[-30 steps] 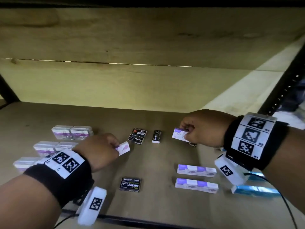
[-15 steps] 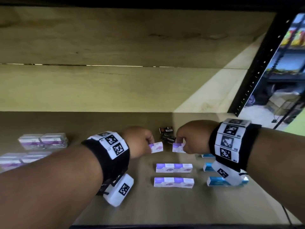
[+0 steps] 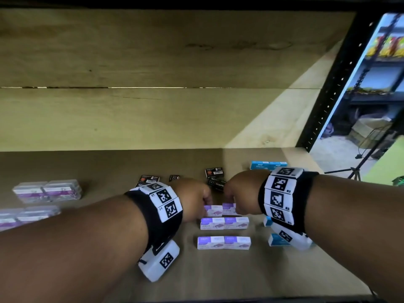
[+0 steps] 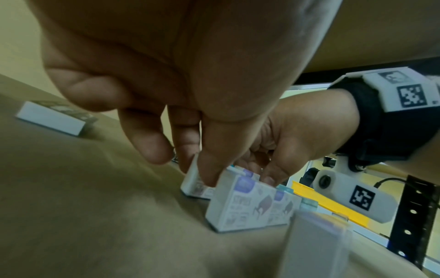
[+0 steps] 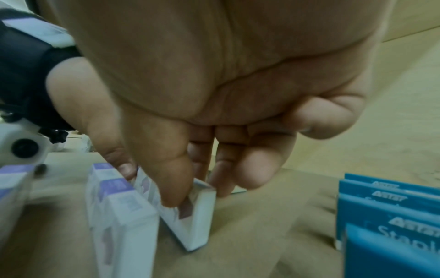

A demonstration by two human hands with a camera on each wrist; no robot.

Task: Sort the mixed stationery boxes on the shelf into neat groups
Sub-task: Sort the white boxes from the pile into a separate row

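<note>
A black perforated metal upright [image 3: 332,84] frames the unit's right side. Beyond it, a brightly lit room holds another rack with yellow packets [image 3: 387,45] on its top level, a cardboard carton [image 3: 365,132] on the floor below, and a black tripod [image 3: 358,169] standing before a green surface [image 3: 384,165].

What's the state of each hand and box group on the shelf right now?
left hand: pinches a purple box, setting it down
right hand: pinches a tilted purple box
purple rows: flat, paired end to end
black staple boxes: scattered
blue boxes: grouped right
clear cases: grouped left
</note>
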